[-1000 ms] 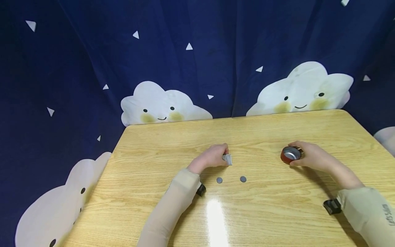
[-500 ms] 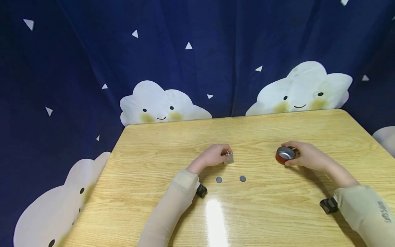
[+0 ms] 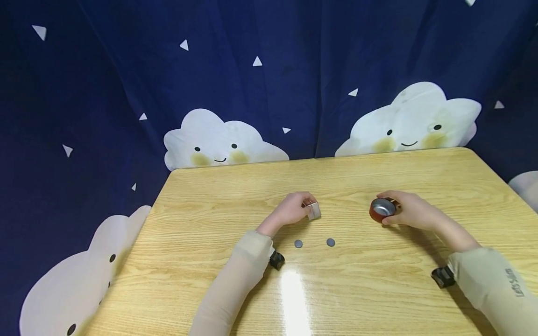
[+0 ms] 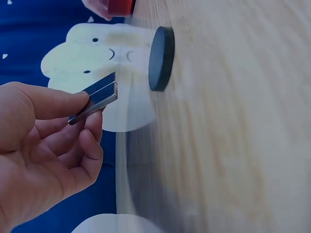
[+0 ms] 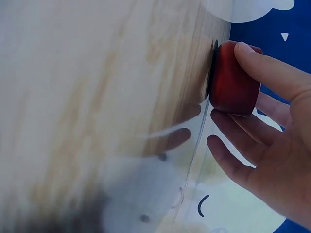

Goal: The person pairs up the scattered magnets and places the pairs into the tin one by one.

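In the head view my left hand [image 3: 292,208] pinches a small flat silvery rectangular piece [image 3: 314,211] between thumb and fingers, above the table. The left wrist view shows this shiny piece [image 4: 99,96] tilted, with a line running along its face. My right hand [image 3: 414,211] grips a small round red cup [image 3: 373,212] by its side; its metallic inside faces up. Thumb and fingers span the red wall [image 5: 235,80] in the right wrist view. Two dark grey discs [image 3: 298,243] [image 3: 330,242] lie on the table nearer the body than the hands.
The wooden table [image 3: 357,294] carries a bright light reflection [image 3: 295,303] near its front. Behind it hangs a dark blue curtain [image 3: 302,93] with clouds and triangles. A black wrist camera [image 3: 443,277] sits below the right sleeve, another [image 3: 276,260] below the left.
My right hand has moved left with the red cup, closer to the left hand. My left hand has shifted slightly right and away from the body, turning the silvery piece. The discs stay put.
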Available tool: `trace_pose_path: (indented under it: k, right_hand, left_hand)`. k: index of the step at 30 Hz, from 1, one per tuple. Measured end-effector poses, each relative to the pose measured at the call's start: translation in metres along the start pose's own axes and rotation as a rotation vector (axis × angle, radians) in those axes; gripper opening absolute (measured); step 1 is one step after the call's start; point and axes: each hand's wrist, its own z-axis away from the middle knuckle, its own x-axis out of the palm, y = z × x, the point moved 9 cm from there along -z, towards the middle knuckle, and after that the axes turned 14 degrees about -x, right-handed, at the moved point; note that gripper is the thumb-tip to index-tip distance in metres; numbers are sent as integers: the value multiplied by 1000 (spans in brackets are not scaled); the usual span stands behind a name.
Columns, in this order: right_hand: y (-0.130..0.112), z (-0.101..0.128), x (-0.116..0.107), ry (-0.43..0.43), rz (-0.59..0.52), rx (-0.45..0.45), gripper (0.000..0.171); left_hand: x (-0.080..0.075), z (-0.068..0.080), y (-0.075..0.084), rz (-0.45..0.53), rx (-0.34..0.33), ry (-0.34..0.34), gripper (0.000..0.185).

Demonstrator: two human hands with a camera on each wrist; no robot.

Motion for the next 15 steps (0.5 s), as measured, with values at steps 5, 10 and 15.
trace_pose_path:
  k: [5, 10, 15]
  right_hand:
    - [0, 2, 1, -12, -28, -3, 75]
    - [-2, 4, 0, -1, -50, -24, 72]
    - [-5, 4, -1, 22, -48, -49, 67]
  left_hand:
    - [-1, 0, 4, 22, -9, 18, 20]
    - [-1, -1, 6, 50, -6, 25, 19]
    - [2, -1, 11, 90, -10, 18, 20]
